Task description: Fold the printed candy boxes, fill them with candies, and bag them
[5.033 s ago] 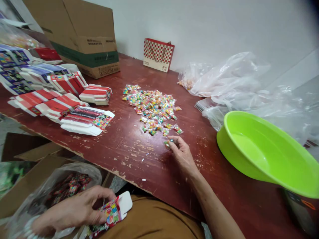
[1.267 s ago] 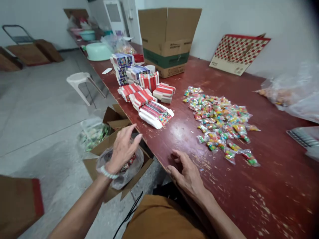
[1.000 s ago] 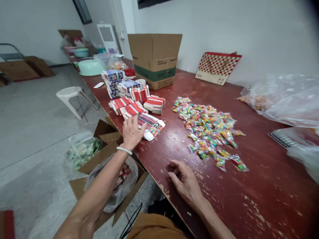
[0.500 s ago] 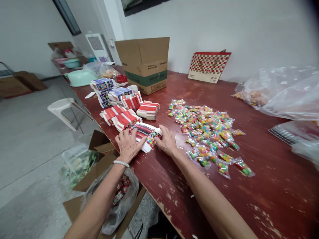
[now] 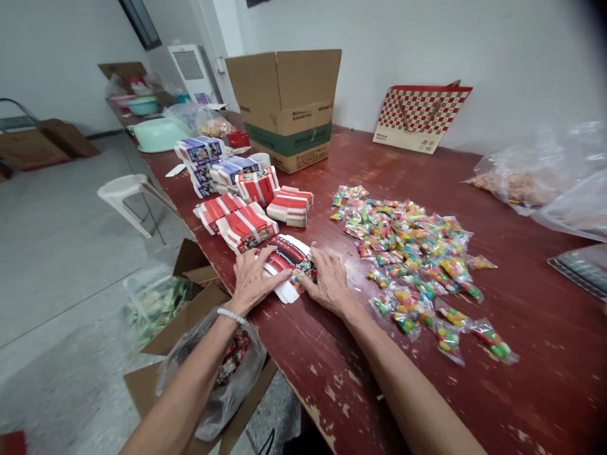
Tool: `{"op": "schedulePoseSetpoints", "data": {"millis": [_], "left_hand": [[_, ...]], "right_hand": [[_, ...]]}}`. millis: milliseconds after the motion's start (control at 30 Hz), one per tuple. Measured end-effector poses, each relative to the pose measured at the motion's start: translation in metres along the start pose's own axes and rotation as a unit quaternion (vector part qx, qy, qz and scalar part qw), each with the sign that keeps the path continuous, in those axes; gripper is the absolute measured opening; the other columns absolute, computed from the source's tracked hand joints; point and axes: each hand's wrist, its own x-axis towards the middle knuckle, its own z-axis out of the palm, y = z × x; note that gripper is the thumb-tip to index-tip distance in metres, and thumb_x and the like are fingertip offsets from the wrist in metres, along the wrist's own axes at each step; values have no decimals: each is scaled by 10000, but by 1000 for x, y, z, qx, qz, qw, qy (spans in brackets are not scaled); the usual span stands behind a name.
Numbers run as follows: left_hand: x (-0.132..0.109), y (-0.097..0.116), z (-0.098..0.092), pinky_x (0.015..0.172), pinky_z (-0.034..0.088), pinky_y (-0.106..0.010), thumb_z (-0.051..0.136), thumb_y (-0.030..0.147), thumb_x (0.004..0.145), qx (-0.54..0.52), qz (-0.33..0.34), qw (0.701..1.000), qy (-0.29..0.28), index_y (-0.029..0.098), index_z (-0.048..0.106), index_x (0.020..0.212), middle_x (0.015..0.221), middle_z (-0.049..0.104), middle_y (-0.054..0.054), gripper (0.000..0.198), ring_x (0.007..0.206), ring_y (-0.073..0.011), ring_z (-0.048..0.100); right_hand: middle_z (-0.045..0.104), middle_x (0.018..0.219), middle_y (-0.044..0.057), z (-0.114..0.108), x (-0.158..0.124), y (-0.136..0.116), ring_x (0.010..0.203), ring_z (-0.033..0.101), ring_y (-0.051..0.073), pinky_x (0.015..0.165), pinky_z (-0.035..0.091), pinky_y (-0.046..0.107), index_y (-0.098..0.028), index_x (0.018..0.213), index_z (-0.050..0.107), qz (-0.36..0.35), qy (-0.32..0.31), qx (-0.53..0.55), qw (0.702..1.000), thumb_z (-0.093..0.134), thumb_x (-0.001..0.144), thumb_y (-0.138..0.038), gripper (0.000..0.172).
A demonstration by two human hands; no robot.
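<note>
Between my two hands lies a printed folding carton point(image 5: 291, 254), red, black and white, flat on the table with white end flaps showing. My left hand point(image 5: 252, 278), with a bead bracelet point(image 5: 231, 315) at its wrist, holds the carton's left side, thumb laid across the top. On the opposite side my right hand point(image 5: 329, 281) grips the edge, its thumb on the print and its fingers curled at the far corner. Just beyond are banded bundles of red cartons point(image 5: 247, 226). Small clear packets of coloured candy point(image 5: 408, 253) are spread to the right.
Blue carton bundles point(image 5: 202, 151) and a large cardboard box point(image 5: 289, 136) stand farther back. A paper gift bag point(image 5: 422, 120) leans on the wall. Below the table's left edge, an open box holds a plastic bag point(image 5: 208, 404) of wrapped pieces. A white stool point(image 5: 121, 189) stands left.
The view has shifted slightly. Both hands stay on the carton; the right fingers have moved around its far right corner, and more of its far white flap shows.
</note>
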Motion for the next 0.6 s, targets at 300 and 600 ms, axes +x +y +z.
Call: {"op": "schedulePoseSetpoints", "data": {"millis": [300,600], "left_hand": [[-14,38,15,1109,266,-600,611,600,865,15,138,988,-64,342,538,1451,1577,361,-150,644,1400,-405,333],[-47,51,10,1146,177,-649,408,553,977,27,165,983,-69,227,428,1535,1655,228,-204,646,1494,-412,211]], "right_hand": [[518,1381,200,-24,-80,19,1287,464,358,1089,390,562,-157,1457,408,67,145,29,987,712,827,-345,725],[700,997,77,-50,-110,22,880,659,214,819,537,371,-183,1174,620,151,162,270,937,577,816,-166,361]]}}
